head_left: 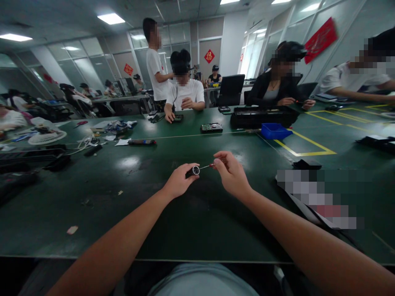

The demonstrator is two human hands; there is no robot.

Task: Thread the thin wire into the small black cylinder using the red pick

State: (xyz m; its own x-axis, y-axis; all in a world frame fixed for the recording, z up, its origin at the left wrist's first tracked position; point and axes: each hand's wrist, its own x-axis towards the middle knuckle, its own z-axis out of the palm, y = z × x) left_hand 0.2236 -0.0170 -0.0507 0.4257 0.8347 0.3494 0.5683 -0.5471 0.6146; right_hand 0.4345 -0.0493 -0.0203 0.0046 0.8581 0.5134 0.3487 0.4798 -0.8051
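My left hand (177, 181) is closed around a short black cylinder (195, 170) with a bright silver ring at its open-looking round end, much like a flashlight. In my right hand (233, 176), thumb and fingers pinch the reddish handle of a thin screwdriver (205, 167). The screwdriver's metal shaft points left, its tip at or close to the cylinder's ringed end; whether it touches cannot be made out. Both hands are held above the green tabletop (197, 222), about mid-view. Part of the cylinder is hidden by my left fingers.
Ahead lie a circuit-board device (211, 128), a long black casing (263, 117) and a blue bin (275, 131). A dark tube-like tool (142, 142) sits left of centre. Papers (314, 201) lie to the right, clutter and a white fan grille (47, 136) to the left. Several people work around.
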